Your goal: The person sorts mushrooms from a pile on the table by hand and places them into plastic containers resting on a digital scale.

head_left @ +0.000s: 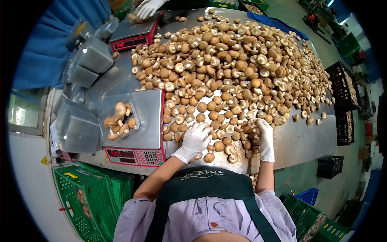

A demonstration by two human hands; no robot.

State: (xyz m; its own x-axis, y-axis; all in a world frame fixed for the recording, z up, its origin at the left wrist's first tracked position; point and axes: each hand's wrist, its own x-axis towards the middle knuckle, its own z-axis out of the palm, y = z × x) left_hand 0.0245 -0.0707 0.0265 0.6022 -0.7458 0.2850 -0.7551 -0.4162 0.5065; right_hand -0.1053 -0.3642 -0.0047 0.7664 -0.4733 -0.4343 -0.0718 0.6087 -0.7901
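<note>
Brown-capped mushrooms with pale stems lie in a large heap (225,60) across a metal table, thinning out toward me. My left hand (195,140), in a white glove, is at the heap's near edge, its fingers curled against a brown mushroom (212,134). Farther right, my right hand (265,139), also gloved, has its fingers bent together among the mushrooms; what they hold is hidden. Left of my hands stands a red digital scale (151,109) with lit digits. On its plate, a clear plastic tray (135,111) contains several mushrooms (119,121).
Stacks of clear trays (78,125) line the left side. Across the table, another person's gloved hand (149,9) touches mushrooms above a second red scale (135,36). Green crates (82,197) stand below left, black crates (342,86) beyond the table's right edge.
</note>
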